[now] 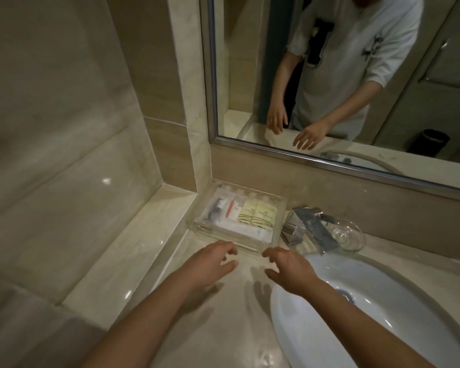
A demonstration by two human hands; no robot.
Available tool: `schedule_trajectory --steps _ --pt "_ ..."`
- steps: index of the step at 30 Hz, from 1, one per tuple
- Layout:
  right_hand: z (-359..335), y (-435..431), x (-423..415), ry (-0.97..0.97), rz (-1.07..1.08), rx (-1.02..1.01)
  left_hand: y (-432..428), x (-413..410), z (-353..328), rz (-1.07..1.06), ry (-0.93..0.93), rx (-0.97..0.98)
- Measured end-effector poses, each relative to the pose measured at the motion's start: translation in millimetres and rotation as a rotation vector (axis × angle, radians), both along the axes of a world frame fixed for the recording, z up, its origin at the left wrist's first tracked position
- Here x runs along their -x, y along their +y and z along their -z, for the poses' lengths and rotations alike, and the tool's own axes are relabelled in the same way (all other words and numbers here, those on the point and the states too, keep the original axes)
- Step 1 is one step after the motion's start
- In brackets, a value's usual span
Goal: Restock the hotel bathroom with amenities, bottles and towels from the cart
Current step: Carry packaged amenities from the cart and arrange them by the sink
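A clear acrylic amenity tray [197,224] sits in the corner of the beige marble counter, against the wall under the mirror. Inside lie two yellow sachets [255,215], a white packet with red print [231,209] and a dark item in a clear wrap [215,210]. My left hand [210,262] hovers just in front of the tray's near edge, fingers spread, holding nothing. My right hand [290,269] hovers beside it at the tray's near right corner, also empty with fingers apart.
A chrome faucet [307,225] stands right of the tray, with a clear glass dish [352,236] behind it. A white oval basin [383,322] fills the lower right. The mirror [356,75] above reflects a person and a black bin.
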State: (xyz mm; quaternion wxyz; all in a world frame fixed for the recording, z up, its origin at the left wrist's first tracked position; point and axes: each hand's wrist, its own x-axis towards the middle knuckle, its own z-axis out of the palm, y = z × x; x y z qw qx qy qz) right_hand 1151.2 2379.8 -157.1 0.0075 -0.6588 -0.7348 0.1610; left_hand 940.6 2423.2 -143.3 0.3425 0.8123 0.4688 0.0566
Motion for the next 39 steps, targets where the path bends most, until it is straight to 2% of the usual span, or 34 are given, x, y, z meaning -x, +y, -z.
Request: schedule_trajectory --steps 5,10,16,21,30,39 --pt "-33 -29 -8 0.113 -0.085 0.105 -48 6 -38 -0.054 0.141 0.155" --pt "-68 -53 1 0.189 -0.236 0.117 -105 26 -70 -0.163 0.251 0.173" --pt "-103 -90 51 0.174 -0.503 0.143 -182 61 -105 -0.323 0.243 0.108" --pt "-134 -125 126 0.143 -0.767 0.109 -264 109 -128 -0.522 0.176 0.062" --pt "-163 -249 297 0.126 -1.271 0.000 -476 214 -159 -0.935 0.313 0.024" --pt "-182 -494 445 0.028 -1.729 0.056 -763 262 -165 -1.410 0.211 0.024"
